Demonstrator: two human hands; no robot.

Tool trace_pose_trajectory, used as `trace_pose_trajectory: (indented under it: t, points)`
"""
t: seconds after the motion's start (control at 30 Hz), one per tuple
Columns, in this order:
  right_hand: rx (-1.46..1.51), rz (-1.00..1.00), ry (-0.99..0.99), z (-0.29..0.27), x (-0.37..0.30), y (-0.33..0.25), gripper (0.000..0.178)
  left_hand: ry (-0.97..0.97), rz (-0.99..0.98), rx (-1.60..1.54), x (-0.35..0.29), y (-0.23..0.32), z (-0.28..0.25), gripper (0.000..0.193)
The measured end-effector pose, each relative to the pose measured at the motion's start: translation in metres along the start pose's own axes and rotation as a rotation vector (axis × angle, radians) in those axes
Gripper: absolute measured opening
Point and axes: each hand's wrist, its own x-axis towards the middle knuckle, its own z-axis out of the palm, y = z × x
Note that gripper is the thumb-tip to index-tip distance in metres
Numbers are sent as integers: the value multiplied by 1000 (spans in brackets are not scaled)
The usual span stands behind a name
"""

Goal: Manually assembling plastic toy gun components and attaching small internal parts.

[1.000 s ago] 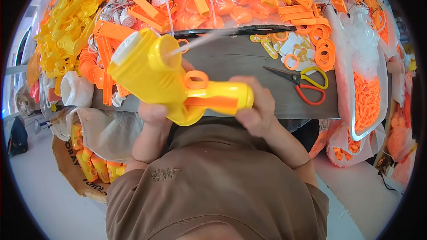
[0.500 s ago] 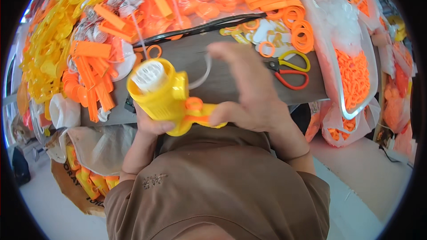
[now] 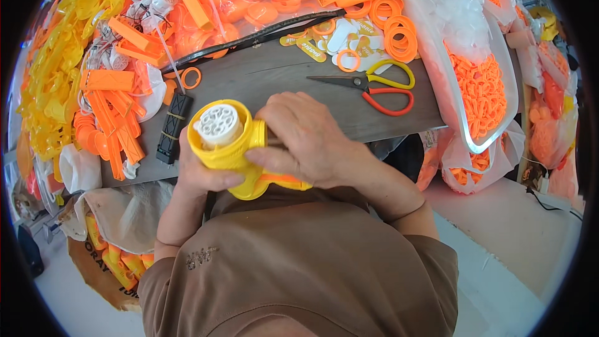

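A yellow toy bubble gun (image 3: 236, 157) is held upright in front of my chest. Set in its round mouth is a white nozzle piece (image 3: 217, 122) full of holes. An orange part (image 3: 284, 180) shows along its lower right. My left hand (image 3: 198, 173) wraps the barrel from the left, thumb across the near side. My right hand (image 3: 306, 140) is closed on the stub at the gun's right side, its thumb pressed against the yellow shell. Whether those fingers also hold the thin tube is hidden.
Scissors (image 3: 357, 82) with red and yellow handles lie open on the grey table (image 3: 249, 75). A long black part (image 3: 172, 128) lies left of the gun. Orange rings (image 3: 400, 39) and strips, yellow shells (image 3: 62, 81) and a white-rimmed bin (image 3: 475, 148) of orange pieces surround the workspace.
My right hand has come down from open above the gun and closed on its side stub. The pale tube seen there earlier is out of sight. The gun has tilted slightly.
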Motion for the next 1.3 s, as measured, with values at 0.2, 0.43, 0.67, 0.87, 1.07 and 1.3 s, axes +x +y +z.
trace_pose_trajectory:
  t: [0.2,0.43,0.67,0.87,1.07,1.3]
  points:
    - [-292,348,260,-45,-15,44,34,51,1,-228,13,-6,2,73]
    - [-887,422,166,-39,-19,79,27,115,31,-279,26,-5,3,68]
    - [108,530,466,-59,-19,62,31,65,-120,-367,28,2,2,85]
    - [778,383,185,-49,-19,47,44,29,-155,-344,28,-1,6,83]
    - [118,21,12,-40,4,29,43,6,-127,-283,25,2,10,73]
    - [85,44,203,-10,2,8,45,102,-33,-186,24,-1,23,73]
